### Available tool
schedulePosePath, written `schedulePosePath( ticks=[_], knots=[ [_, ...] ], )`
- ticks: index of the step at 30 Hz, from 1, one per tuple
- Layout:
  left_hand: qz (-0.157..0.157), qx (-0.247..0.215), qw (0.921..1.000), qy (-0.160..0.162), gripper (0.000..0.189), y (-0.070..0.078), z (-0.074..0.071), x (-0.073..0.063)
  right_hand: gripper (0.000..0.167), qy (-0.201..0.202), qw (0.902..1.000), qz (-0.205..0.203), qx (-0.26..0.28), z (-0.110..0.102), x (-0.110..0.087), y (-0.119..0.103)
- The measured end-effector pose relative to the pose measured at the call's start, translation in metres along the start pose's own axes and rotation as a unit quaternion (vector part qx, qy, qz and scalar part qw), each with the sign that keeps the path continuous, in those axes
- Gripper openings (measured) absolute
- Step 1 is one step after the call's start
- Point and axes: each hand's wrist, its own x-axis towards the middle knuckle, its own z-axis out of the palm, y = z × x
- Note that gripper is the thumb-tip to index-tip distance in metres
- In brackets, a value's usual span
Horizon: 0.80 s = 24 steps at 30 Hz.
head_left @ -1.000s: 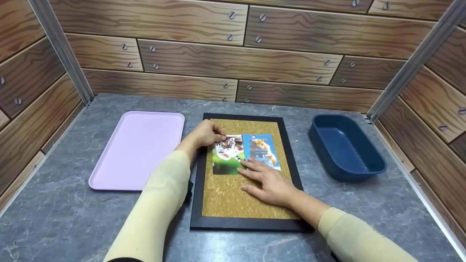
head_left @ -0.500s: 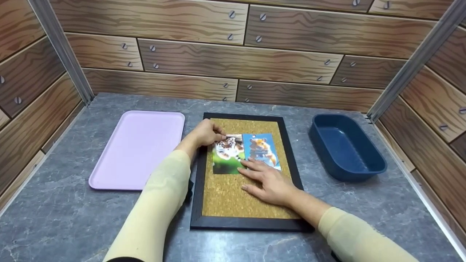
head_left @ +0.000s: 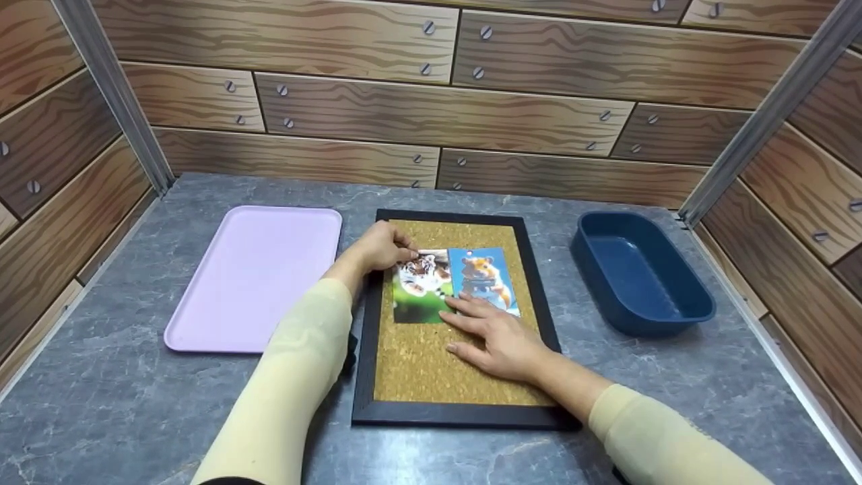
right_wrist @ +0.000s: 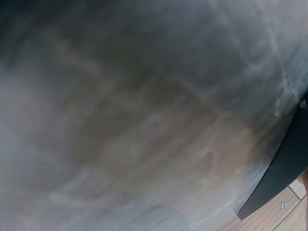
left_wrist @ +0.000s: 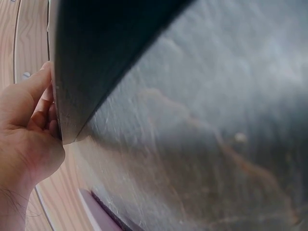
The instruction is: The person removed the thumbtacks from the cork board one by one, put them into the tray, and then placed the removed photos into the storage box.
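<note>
Two things flank the cork board (head_left: 431, 370): a lilac tray (head_left: 249, 276), its near corner behind our left sleeve (head_left: 303, 364), and a blue tub (head_left: 636, 269). Strips of surface (head_left: 556, 263) border the long sides of the black frame (head_left: 465, 414). Our left grip (head_left: 382, 245) curls at the upper left of the tiger photo (head_left: 421, 286); whether it pinches, we cannot tell. Our right grip (head_left: 495, 338) lies spread across it and the hamster photo (head_left: 483, 275), side by side on the cork.
</note>
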Motion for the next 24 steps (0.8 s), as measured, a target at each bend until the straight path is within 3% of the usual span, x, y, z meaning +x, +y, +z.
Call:
schedulePosePath(
  ticks=[24],
  knots=[
    [0.0,0.01,0.9999,-0.003,0.015,0.0013,-0.0011,-0.0015,0.062,0.003,1.0,0.003,-0.002,0.0014,-0.0006,0.0008]
  ],
)
